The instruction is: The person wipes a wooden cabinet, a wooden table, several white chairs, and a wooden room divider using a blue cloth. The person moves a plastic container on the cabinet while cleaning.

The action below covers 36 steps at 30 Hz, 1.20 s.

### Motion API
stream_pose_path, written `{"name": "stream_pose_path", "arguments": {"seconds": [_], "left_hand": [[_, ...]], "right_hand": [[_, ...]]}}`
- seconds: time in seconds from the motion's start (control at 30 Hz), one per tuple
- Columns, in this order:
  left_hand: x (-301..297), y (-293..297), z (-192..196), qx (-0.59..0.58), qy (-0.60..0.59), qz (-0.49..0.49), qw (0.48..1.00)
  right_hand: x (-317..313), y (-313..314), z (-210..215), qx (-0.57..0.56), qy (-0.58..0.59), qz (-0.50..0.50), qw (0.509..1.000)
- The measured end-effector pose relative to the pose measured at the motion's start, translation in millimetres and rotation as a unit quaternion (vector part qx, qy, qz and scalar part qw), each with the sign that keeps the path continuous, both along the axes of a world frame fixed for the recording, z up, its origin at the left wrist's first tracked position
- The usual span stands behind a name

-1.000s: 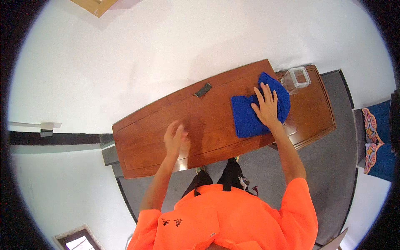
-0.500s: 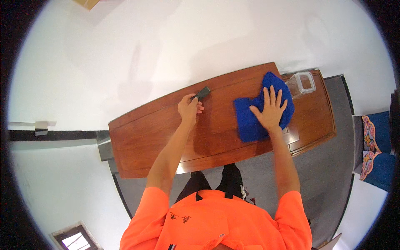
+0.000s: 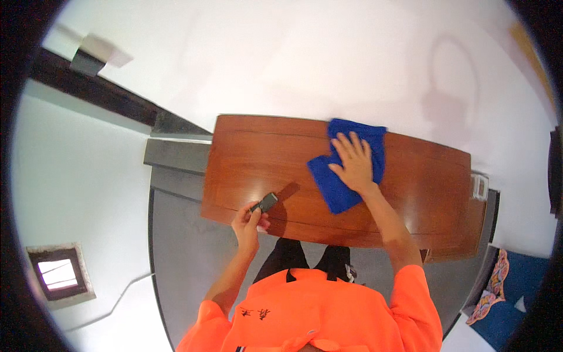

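A blue cloth (image 3: 337,193) lies partly rumpled on the reddish-brown wooden tabletop (image 3: 246,154), reaching its far edge right of the middle. Flat on top of it rests my right hand (image 3: 353,165), fingers spread and not gripping. My left hand (image 3: 248,225) is closed around a small dark, boxy handheld device (image 3: 268,202), held over the near left part of the tabletop. The device casts a shadow on the wood, so it appears raised off the surface. Its exact kind cannot be made out.
White wall runs along the table's far side. A clear plastic container (image 3: 481,186) stands past the right end, by a lower wooden surface (image 3: 463,249). Blue fabric with a patterned edge (image 3: 525,273) lies at the far right. Grey floor (image 3: 182,246) shows at left.
My right hand and the cloth have slid left, from the tabletop's right end toward its middle. My left hand, still holding the device, has come nearer to the front edge. The view has turned.
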<state>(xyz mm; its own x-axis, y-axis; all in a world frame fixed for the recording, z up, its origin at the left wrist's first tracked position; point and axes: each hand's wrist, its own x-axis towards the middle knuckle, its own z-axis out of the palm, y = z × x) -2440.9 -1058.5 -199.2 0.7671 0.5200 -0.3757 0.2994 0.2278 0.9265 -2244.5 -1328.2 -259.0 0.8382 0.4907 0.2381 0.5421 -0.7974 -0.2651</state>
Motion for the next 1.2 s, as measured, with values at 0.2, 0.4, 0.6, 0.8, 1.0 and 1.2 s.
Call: {"name": "stream_pose_path", "arguments": {"seconds": [0.2,0.4,0.6,0.8,1.0,1.2], "left_hand": [[-80,94,-2,0.056,-0.018,0.085,0.995],[-92,137,5,0.103,-0.052,0.13,0.985],[-15,114,15,0.071,-0.109,0.015,0.991],[57,-1,-14,0.013,-0.121,-0.157,0.98],[92,-168,-35,-0.021,-0.128,-0.25,0.96],[120,-282,-34,0.072,-0.102,-0.3,0.946]], "right_hand": [[43,234,-4,0.047,-0.015,0.162,0.986],[-17,335,2,0.018,-0.006,0.206,0.978],[-119,263,-3,0.096,0.014,0.335,0.937],[-109,60,1,0.064,-0.009,0.142,0.988],[-59,-205,-17,0.047,-0.064,-0.167,0.983],[-60,-371,-21,0.052,-0.118,-0.339,0.932]]}}
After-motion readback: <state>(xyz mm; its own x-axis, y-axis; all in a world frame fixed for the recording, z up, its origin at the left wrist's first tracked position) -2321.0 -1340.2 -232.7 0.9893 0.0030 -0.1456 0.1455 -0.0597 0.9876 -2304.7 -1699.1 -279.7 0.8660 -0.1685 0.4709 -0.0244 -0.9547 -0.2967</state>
